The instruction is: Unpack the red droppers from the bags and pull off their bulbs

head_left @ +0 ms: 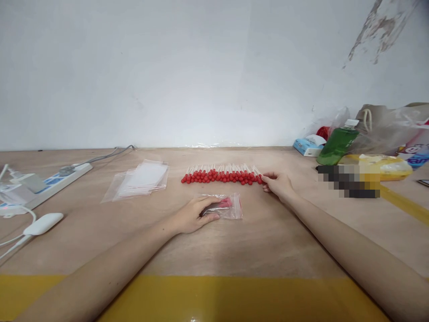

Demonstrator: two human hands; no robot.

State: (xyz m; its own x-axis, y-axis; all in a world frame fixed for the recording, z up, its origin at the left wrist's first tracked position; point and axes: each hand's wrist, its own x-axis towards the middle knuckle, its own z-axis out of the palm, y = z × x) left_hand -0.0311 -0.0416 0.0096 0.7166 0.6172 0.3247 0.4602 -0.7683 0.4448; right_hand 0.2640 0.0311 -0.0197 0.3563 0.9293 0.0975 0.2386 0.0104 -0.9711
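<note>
A long row of white sticks with red tips lies on the table, tips toward me. At its right end my right hand has its thumb and fingers closed round the last red-tipped stick. My left hand grips a clear zip bag that lies flat in front of the row, thumb on the near side and fingers over the far side. Some red pieces show inside the bag. The fingers partly cover the bag's left end.
Left of the row lies a stack of flat clear bags. A power strip with plugs and a white adapter with a cable sit farther left. On the right stand a green bottle, a tissue pack and a yellow packet.
</note>
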